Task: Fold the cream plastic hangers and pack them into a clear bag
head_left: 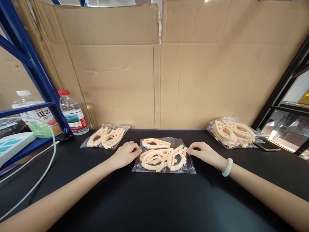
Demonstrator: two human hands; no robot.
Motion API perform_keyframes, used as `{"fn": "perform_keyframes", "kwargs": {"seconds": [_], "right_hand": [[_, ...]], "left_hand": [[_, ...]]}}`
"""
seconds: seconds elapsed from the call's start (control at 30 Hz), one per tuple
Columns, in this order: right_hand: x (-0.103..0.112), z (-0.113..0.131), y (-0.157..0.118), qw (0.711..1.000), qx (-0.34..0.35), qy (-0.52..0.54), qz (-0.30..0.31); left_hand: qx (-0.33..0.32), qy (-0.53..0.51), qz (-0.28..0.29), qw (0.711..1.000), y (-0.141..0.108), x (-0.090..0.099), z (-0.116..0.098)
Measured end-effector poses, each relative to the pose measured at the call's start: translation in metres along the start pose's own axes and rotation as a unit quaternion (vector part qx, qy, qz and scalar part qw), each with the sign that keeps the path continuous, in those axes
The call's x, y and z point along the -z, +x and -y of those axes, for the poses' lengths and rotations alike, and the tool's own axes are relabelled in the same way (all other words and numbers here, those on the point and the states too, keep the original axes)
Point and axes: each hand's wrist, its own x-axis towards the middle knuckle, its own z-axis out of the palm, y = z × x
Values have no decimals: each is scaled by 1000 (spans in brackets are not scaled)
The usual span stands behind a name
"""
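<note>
In the middle of the black table lies a clear plastic bag (137,167) of cream, loop-shaped pieces (154,158), flat and wrinkled. My left hand (126,155) is closed at its left edge, thumb and forefinger pinching the film. Opposite it, my right hand (204,153) has its fingers together on the bag's right edge. A pale coiled band (227,167) is round my right wrist. Beyond my left hand rests a similar, smaller bag (106,137) of cream loops. Another bag (231,132), more thickly filled, sits past my right hand.
Cardboard (111,80) walls off the back. At left stand a red-capped water bottle (73,112), a blue rack (36,64), a white-capped bottle (38,116) and a white cable (51,161). A phone (267,144) lies near a black-framed shelf (282,80) at right.
</note>
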Motion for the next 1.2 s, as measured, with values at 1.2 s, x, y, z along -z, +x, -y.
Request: {"fn": "perform_keyframes", "kwargs": {"seconds": [1.2], "right_hand": [[5,-40,23,988,-2,13,-151]], "left_hand": [[-60,8,54,997,42,72,-119]]}}
